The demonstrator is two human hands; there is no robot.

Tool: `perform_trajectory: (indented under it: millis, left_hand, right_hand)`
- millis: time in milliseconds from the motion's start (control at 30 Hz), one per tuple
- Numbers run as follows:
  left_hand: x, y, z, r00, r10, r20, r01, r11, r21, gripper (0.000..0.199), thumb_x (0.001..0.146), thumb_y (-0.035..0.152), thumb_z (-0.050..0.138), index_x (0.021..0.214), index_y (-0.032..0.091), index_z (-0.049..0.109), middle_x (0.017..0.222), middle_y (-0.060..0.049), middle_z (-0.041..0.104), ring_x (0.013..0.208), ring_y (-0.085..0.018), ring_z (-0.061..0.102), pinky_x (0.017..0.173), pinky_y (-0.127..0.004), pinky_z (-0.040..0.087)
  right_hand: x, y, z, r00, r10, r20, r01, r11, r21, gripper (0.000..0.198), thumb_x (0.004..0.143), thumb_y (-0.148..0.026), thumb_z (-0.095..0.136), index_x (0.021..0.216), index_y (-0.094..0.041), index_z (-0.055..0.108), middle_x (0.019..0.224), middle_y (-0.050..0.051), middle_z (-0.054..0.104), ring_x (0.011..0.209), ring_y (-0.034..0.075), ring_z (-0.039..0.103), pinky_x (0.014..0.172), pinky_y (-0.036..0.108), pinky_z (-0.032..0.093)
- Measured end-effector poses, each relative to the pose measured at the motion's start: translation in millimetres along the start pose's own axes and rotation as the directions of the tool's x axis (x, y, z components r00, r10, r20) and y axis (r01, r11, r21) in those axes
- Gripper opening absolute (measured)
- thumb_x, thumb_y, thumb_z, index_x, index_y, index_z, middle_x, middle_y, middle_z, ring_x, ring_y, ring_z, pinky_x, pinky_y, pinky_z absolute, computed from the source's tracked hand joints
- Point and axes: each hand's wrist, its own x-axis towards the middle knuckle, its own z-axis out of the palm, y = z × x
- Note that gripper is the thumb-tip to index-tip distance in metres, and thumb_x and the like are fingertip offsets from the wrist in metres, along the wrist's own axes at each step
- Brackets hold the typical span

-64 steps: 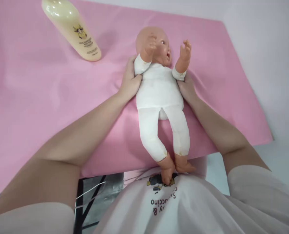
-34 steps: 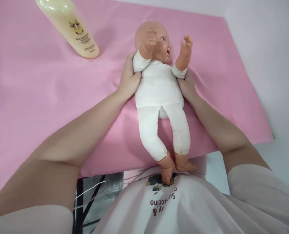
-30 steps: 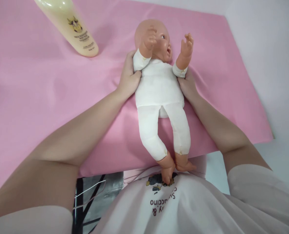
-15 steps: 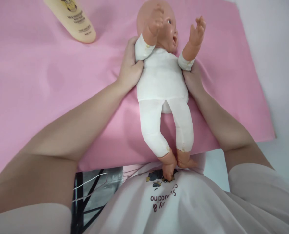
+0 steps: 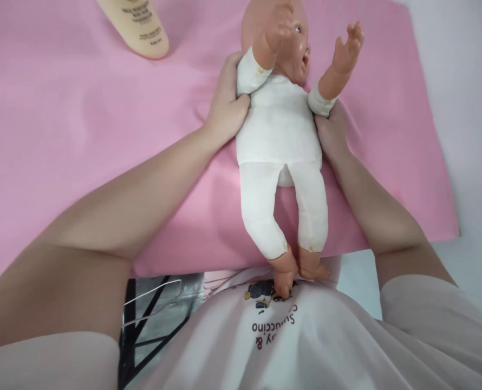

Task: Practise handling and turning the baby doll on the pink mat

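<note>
A baby doll (image 5: pixel 281 119) with a white cloth body and bare plastic head, hands and feet lies face up, its head turned to the right. My left hand (image 5: pixel 228 103) grips its side under the arm, thumb on the chest and fingers hidden behind the doll. On the opposite side, my right hand (image 5: pixel 332 130) holds the torso below the other raised arm, most of its fingers out of sight. The doll's feet reach past the table edge and overlap my shirt.
A pink cover (image 5: pixel 82 119) spreads over the table under the doll. Toward the upper left lies a pale yellow bottle (image 5: pixel 143 30) with dark print, cut off by the frame. Below the edge, a black metal frame (image 5: pixel 155 330) shows beside my shirt (image 5: pixel 273 341).
Doll and both hands sit slightly farther right and higher in view. The bottle has shifted right and up too, so the camera has moved. My grip looks the same.
</note>
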Motion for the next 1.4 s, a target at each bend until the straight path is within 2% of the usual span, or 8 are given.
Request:
perform_trajectory:
  millis: [167, 333, 500, 667, 1000, 1133, 1400]
  left_hand:
    - [1, -1, 0, 1.0, 0.004, 0.006, -0.004, 1.0, -0.003, 0.083, 0.071, 0.008, 0.067, 0.148, 0.035, 0.049, 0.165, 0.0, 0.06, 0.157, -0.032, 0.049, 0.149, -0.045, 0.035]
    - [1, -1, 0, 1.0, 0.03, 0.001, -0.03, 1.0, 0.006, 0.085, 0.07, 0.005, 0.064, 0.148, 0.035, 0.049, 0.164, 0.0, 0.061, 0.158, -0.032, 0.05, 0.149, -0.046, 0.037]
    - [0, 9, 2, 1.0, -0.025, -0.013, 0.026, 0.999, 0.03, 0.083, 0.07, -0.004, 0.061, 0.144, 0.032, 0.049, 0.164, -0.003, 0.06, 0.162, -0.031, 0.05, 0.15, -0.043, 0.035]
    - [-1, 12, 2, 0.999, -0.039, -0.023, 0.039, 0.999, 0.018, 0.081, 0.072, -0.006, 0.06, 0.144, 0.032, 0.05, 0.166, -0.002, 0.06, 0.163, -0.03, 0.049, 0.151, -0.043, 0.035]
    - [0, 18, 4, 0.999, -0.024, -0.028, 0.025, 0.999, 0.043, 0.081, 0.074, -0.01, 0.056, 0.144, 0.029, 0.052, 0.166, -0.002, 0.062, 0.163, -0.03, 0.052, 0.149, -0.043, 0.037]
    - [0, 19, 5, 0.999, -0.021, -0.027, 0.023, 0.998, 0.051, 0.082, 0.074, -0.012, 0.054, 0.145, 0.028, 0.051, 0.167, -0.003, 0.061, 0.164, -0.031, 0.051, 0.148, -0.045, 0.038]
    - [-2, 8, 3, 0.999, 0.047, 0.005, -0.047, 0.989, 0.139, 0.088, 0.077, -0.005, 0.054, 0.159, 0.026, 0.048, 0.171, -0.003, 0.058, 0.16, -0.029, 0.051, 0.146, -0.045, 0.04]
  right_hand:
    - [-2, -6, 0, 1.0, 0.016, -0.002, -0.015, 1.0, 0.018, 0.035, 0.084, -0.017, 0.052, 0.117, -0.014, 0.062, 0.144, 0.01, 0.074, 0.121, 0.012, 0.067, 0.128, 0.032, 0.054]
    - [-1, -10, 3, 0.997, 0.062, -0.035, -0.061, 0.997, 0.039, 0.046, 0.084, -0.012, 0.051, 0.128, -0.012, 0.063, 0.143, 0.009, 0.075, 0.124, 0.013, 0.068, 0.126, 0.034, 0.054]
    - [-1, -12, 4, 0.995, 0.079, -0.055, -0.077, 0.996, 0.051, 0.045, 0.086, -0.01, 0.052, 0.129, -0.01, 0.065, 0.148, 0.011, 0.073, 0.126, 0.014, 0.069, 0.129, 0.035, 0.053]
    - [-2, -15, 4, 0.996, 0.069, -0.058, -0.066, 0.996, 0.052, 0.046, 0.084, -0.01, 0.052, 0.128, -0.009, 0.066, 0.143, 0.01, 0.076, 0.124, 0.013, 0.07, 0.126, 0.034, 0.054]
    - [-1, -8, 2, 0.996, 0.064, -0.065, -0.06, 0.996, 0.069, 0.042, 0.078, -0.015, 0.057, 0.119, -0.02, 0.066, 0.14, 0.004, 0.076, 0.126, 0.017, 0.07, 0.129, 0.038, 0.056]
    - [-1, -8, 3, 0.996, 0.043, -0.076, -0.037, 0.996, 0.078, 0.046, 0.075, -0.012, 0.054, 0.119, -0.015, 0.066, 0.132, 0.007, 0.077, 0.122, 0.018, 0.071, 0.122, 0.038, 0.058]
    - [0, -4, 1, 0.995, 0.032, -0.089, -0.026, 0.997, 0.07, 0.045, 0.079, -0.005, 0.05, 0.121, -0.013, 0.066, 0.127, 0.004, 0.077, 0.117, 0.014, 0.07, 0.114, 0.03, 0.056]
